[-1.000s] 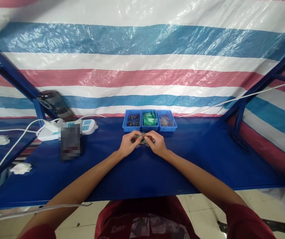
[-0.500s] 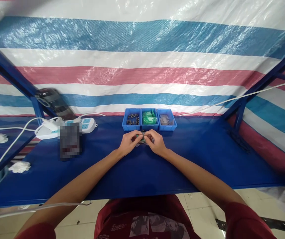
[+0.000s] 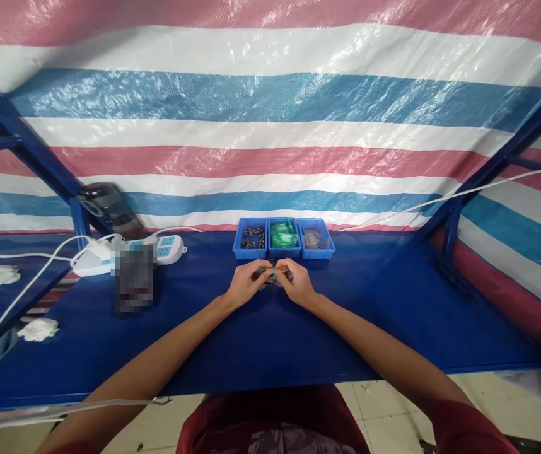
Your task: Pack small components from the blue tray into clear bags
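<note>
My left hand [image 3: 246, 282] and my right hand [image 3: 298, 284] meet over the table, just in front of three blue bins. Thumbs and fingers of both are pinched on a small clear plastic bag [image 3: 273, 275]. Bits of green and dark colour show between the fingertips; the rest is hidden by my fingers. Small dark and brass-coloured parts [image 3: 253, 238] lie in the left bin [image 3: 250, 255]. Green packets [image 3: 284, 234] fill the middle bin [image 3: 284, 253]. The right bin [image 3: 318, 254] contains clear plastic bags [image 3: 314, 239].
On the left of the blue table [image 3: 270, 347] stand a white power strip [image 3: 171, 249] with cables, a blurred-out dark object [image 3: 135, 279] and a dark bottle-like thing [image 3: 112, 208]. Crumpled white tissue [image 3: 38, 329] lies farther left. A striped tarp [image 3: 270, 132] hangs behind.
The whole view has shifted, so table and bins appear slightly lower. Both hands keep their pinch on the small bag, with fingers moved slightly.
</note>
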Tool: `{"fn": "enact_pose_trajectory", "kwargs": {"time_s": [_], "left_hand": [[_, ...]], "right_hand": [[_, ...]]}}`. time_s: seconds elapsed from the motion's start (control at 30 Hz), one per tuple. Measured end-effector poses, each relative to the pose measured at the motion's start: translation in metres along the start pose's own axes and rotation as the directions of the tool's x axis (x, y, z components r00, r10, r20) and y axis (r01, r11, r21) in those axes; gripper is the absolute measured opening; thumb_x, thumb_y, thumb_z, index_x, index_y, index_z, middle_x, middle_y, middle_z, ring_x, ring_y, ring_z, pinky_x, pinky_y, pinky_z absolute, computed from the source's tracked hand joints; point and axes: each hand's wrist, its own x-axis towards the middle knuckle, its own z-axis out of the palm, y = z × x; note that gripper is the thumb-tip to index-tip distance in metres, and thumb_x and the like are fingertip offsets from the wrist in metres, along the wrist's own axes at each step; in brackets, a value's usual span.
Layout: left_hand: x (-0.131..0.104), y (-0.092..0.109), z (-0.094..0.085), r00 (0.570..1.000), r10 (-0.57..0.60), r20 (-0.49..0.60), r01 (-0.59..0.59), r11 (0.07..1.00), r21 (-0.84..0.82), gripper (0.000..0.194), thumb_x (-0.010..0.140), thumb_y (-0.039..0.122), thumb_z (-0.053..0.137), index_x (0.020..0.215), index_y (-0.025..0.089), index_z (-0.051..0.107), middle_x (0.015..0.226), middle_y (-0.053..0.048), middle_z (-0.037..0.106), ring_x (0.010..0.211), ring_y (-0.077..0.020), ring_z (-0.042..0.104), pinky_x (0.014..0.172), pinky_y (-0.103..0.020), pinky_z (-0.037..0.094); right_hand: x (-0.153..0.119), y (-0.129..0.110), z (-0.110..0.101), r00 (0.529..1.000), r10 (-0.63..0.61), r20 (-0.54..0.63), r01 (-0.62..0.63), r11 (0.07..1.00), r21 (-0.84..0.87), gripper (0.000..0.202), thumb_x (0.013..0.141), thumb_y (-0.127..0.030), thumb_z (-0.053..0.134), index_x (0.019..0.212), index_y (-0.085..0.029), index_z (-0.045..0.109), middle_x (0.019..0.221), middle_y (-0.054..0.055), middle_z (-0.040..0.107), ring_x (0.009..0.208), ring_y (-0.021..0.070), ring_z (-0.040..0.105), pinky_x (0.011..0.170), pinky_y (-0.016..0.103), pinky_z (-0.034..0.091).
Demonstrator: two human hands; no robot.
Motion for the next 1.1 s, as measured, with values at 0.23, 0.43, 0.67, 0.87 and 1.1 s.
{"fn": "enact_pose_trajectory", "kwargs": {"time_s": [0.23, 0.43, 0.67, 0.87, 1.1], "left_hand": [[0.0016, 0.0024, -0.0013, 0.996, 0.084, -0.032, -0.084, 0.996, -0.003, 0.023, 0.089, 0.034, 0.052, 0.085, 0.016, 0.065, 0.075, -0.002, 0.065, 0.066, -0.0114, 0.058, 0.063, -0.021, 0.045], [0.0031, 0.0031, -0.0025, 0.989, 0.146, -0.034, -0.146, 0.989, 0.022, 0.024, 0.090, 0.031, 0.051, 0.081, 0.015, 0.067, 0.071, -0.002, 0.064, 0.064, -0.0112, 0.056, 0.061, -0.021, 0.043], [0.0020, 0.0003, 0.0011, 0.993, 0.081, -0.083, -0.082, 0.997, -0.009, 0.018, 0.087, 0.029, 0.056, 0.091, 0.017, 0.068, 0.080, -0.002, 0.068, 0.066, -0.0113, 0.060, 0.064, -0.021, 0.045], [0.0015, 0.0003, 0.0011, 0.990, 0.101, -0.097, -0.101, 0.995, 0.009, 0.019, 0.087, 0.030, 0.055, 0.088, 0.017, 0.068, 0.078, -0.003, 0.068, 0.066, -0.0123, 0.060, 0.064, -0.022, 0.046], [-0.0001, -0.0001, 0.0003, 0.996, 0.036, -0.088, -0.041, 0.998, -0.057, 0.021, 0.087, 0.033, 0.055, 0.092, 0.016, 0.067, 0.086, -0.003, 0.070, 0.071, -0.0129, 0.064, 0.067, -0.021, 0.050]], "right_hand": [[0.0002, -0.0028, -0.0020, 1.000, -0.003, -0.011, 0.003, 1.000, -0.004, 0.020, 0.091, -0.032, 0.044, 0.086, -0.017, 0.057, 0.072, 0.002, 0.057, 0.061, 0.0129, 0.052, 0.059, 0.024, 0.042], [0.0018, -0.0042, -0.0025, 0.999, -0.015, -0.049, 0.014, 1.000, -0.010, 0.023, 0.092, -0.034, 0.044, 0.084, -0.018, 0.058, 0.071, 0.003, 0.057, 0.061, 0.0133, 0.051, 0.059, 0.025, 0.043], [0.0017, -0.0055, -0.0052, 0.999, -0.038, -0.028, 0.038, 0.999, 0.001, 0.022, 0.092, -0.032, 0.045, 0.085, -0.017, 0.059, 0.071, 0.002, 0.056, 0.061, 0.0126, 0.050, 0.058, 0.025, 0.042], [0.0013, -0.0054, -0.0048, 0.998, -0.031, -0.054, 0.032, 0.999, 0.010, 0.022, 0.092, -0.032, 0.045, 0.087, -0.017, 0.061, 0.073, 0.003, 0.056, 0.062, 0.0125, 0.051, 0.059, 0.025, 0.043], [0.0012, -0.0039, -0.0023, 0.996, -0.071, -0.057, 0.072, 0.997, 0.019, 0.020, 0.092, -0.029, 0.046, 0.088, -0.017, 0.063, 0.073, 0.003, 0.056, 0.062, 0.0130, 0.052, 0.058, 0.026, 0.044]]}}
